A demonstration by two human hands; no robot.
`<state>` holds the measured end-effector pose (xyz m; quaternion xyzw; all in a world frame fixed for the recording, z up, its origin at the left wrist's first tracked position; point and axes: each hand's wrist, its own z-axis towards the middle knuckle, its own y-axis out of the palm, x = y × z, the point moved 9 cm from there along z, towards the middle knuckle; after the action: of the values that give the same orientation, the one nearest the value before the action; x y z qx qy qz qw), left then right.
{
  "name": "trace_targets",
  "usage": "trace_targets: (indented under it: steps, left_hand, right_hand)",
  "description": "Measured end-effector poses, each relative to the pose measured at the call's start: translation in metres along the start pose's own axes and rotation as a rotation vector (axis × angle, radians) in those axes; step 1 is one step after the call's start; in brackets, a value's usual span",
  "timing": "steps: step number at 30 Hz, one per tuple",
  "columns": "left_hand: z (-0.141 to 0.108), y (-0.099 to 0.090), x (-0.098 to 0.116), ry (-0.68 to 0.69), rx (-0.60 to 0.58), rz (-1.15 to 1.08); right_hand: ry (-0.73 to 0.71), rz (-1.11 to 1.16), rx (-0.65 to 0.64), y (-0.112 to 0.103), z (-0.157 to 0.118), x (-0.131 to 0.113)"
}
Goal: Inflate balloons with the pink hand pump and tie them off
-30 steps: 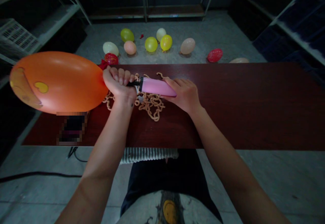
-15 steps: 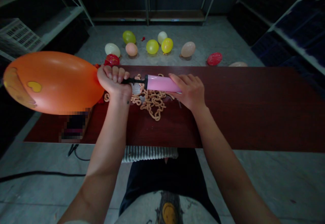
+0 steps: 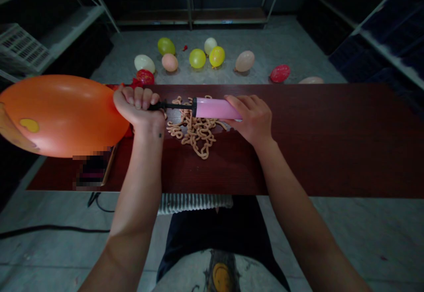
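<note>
A pink balloon pump (image 3: 213, 108) lies level over the table, held between both hands. My right hand (image 3: 253, 117) is wrapped around the right end of its pink barrel. My left hand (image 3: 139, 104) is closed around the black end on the left, with a stretch of black rod showing between hand and barrel. A large inflated orange balloon (image 3: 66, 113) extends left from my left hand. Its neck is hidden by the fingers, so how it meets the pump cannot be seen. Beneath the pump lies a heap of beige twisted strands (image 3: 198, 135).
The dark red-brown table (image 3: 331, 142) spans the view. A blurred-out phone-like object (image 3: 96, 168) lies under the orange balloon. Red items (image 3: 130, 130) sit behind my left wrist. Several balloons (image 3: 197, 58) rest on the floor beyond, before metal shelves (image 3: 228, 16).
My left hand has moved left with the orange balloon, away from the barrel. More black rod shows now. My right hand has shifted slightly right.
</note>
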<state>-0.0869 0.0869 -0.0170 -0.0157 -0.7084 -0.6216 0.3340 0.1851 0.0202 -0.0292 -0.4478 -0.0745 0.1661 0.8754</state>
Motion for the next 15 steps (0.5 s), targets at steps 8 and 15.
trace_targets:
  steps: [8, 15]
  left_hand:
    - [-0.006, -0.001, -0.011, 0.000, -0.127, 0.198]
    - [-0.015, -0.002, -0.031, -0.055, -0.118, 0.253]
  right_hand:
    - [-0.015, 0.026, -0.022, 0.003, 0.001, -0.010]
    - [-0.059, 0.098, -0.083, 0.012, 0.000, -0.027]
